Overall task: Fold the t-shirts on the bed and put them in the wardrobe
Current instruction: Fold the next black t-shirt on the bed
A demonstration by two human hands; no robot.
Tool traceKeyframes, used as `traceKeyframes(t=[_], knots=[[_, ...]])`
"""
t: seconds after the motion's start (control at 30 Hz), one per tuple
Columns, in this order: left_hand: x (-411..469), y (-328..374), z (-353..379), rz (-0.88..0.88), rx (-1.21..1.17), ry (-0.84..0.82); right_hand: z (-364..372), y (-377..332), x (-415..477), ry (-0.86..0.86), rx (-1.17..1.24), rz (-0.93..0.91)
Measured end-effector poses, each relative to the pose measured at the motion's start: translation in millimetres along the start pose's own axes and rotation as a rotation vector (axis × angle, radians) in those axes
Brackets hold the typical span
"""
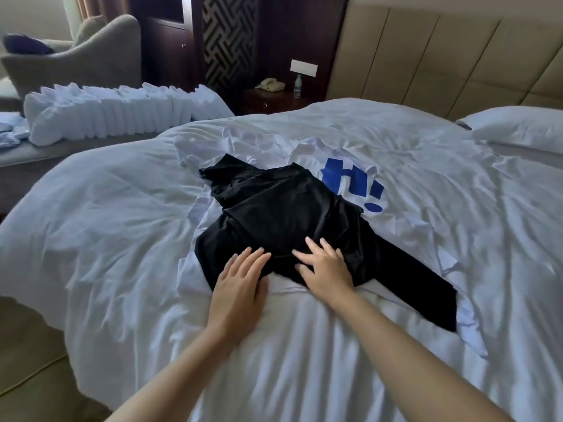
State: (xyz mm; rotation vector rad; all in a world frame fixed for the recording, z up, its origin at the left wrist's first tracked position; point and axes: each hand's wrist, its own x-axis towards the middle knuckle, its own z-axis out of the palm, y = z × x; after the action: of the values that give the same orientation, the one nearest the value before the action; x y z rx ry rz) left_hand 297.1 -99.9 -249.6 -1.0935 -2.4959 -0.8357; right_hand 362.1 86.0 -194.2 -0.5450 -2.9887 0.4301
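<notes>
A crumpled black t-shirt point(283, 208) lies in the middle of the bed point(106, 214), one part trailing toward the lower right. Under it spreads a white t-shirt point(405, 220) with a blue print point(353, 182). My left hand point(240, 287) lies flat with straight fingers, its fingertips on the near edge of the black shirt. My right hand point(324, 269) rests spread on the same near edge, fingers straight. Neither hand grips cloth.
A row of folded white garments point(122, 111) sits on a bench at the far left, with a grey armchair point(76, 56) behind. A dark nightstand point(274, 99) holds a phone and a bottle. A pillow point(515, 129) lies at the right by the padded headboard.
</notes>
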Motion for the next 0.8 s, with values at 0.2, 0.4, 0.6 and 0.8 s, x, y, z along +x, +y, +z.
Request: traceKeyframes(t=[0.2,0.4,0.6,0.8], knots=[[-4,8,-3,0.097,0.000,0.156,-1,4,-26,0.089,0.146,-0.001],[-22,32,-17,0.153,0.065,0.091,-34,10,-95,0.010,0.144,0.040],[-61,99,-43,0.182,-0.045,-0.139,-65,23,-182,0.026,0.186,0.089],[-82,177,-68,0.280,-0.054,-0.266,-115,36,-257,0.151,0.259,0.108]])
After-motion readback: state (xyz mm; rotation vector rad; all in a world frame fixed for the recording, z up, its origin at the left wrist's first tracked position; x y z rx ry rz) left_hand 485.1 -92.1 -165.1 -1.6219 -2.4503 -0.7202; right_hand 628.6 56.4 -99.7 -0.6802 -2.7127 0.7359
